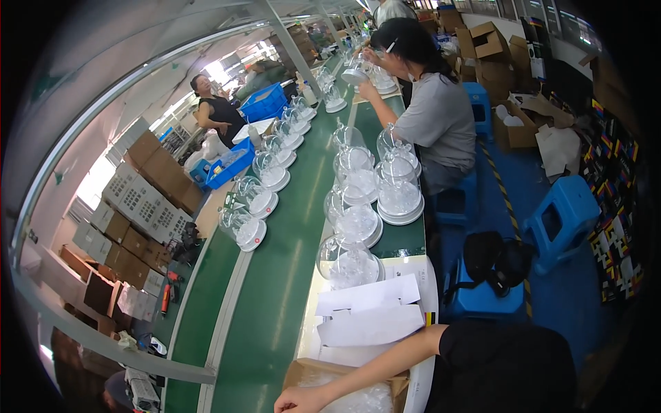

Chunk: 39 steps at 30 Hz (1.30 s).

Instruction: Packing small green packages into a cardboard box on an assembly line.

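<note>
Right hand, fingers curled, rests on cardboard box rim; white sheets and glass domes crowd the surface beyond; green belt lies open.

Six clear glass domes on white bases stand in the near cluster at frame centre, with more along the belt beyond. Two blue plastic stools sit right; two white paper sheets lie lower centre.

Clear glass domes on white round bases are standing mid-frame along the long green conveyor belt; blue plastic stools are sitting right, brown cardboard cartons stacking left.
</note>
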{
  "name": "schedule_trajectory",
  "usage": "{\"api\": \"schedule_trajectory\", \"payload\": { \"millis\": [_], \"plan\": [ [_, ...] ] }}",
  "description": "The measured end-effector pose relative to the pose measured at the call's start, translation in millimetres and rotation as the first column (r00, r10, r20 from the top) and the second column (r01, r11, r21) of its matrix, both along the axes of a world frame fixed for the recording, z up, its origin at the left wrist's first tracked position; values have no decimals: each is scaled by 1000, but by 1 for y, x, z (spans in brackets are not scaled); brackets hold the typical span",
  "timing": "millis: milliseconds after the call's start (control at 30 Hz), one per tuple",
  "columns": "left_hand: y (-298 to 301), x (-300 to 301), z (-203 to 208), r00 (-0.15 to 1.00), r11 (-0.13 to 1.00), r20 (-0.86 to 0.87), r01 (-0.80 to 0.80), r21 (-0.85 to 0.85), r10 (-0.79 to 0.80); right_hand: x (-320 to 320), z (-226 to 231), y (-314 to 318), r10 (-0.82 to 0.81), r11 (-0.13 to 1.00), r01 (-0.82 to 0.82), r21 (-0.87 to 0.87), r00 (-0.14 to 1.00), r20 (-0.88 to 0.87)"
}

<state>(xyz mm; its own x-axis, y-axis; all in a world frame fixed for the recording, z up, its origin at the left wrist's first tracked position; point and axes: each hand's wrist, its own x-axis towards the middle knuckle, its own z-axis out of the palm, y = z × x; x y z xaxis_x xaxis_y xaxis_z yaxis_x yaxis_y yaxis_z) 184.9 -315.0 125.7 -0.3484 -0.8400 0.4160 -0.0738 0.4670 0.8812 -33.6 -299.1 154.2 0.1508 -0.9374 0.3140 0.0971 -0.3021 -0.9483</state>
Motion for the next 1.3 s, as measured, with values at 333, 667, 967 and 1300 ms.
{"api": "schedule_trajectory", "payload": {
  "millis": [333,667,967,1300],
  "plan": [
    [-15,-1,-5,998,989,15,64,131,-66,-4,2,4,9,992,-19,126,997,75],
    [-31,-6,-10,992,959,26,110,262,-121,-2,-7,2,-105,991,124,56,960,-261],
    [-39,-4,-5,991,925,34,105,365,-126,0,-8,3,-11,986,-35,-163,962,-273],
    [-53,-13,3,990,883,47,99,458,-135,0,-3,2,22,1000,-22,7,999,49]
  ]
}}
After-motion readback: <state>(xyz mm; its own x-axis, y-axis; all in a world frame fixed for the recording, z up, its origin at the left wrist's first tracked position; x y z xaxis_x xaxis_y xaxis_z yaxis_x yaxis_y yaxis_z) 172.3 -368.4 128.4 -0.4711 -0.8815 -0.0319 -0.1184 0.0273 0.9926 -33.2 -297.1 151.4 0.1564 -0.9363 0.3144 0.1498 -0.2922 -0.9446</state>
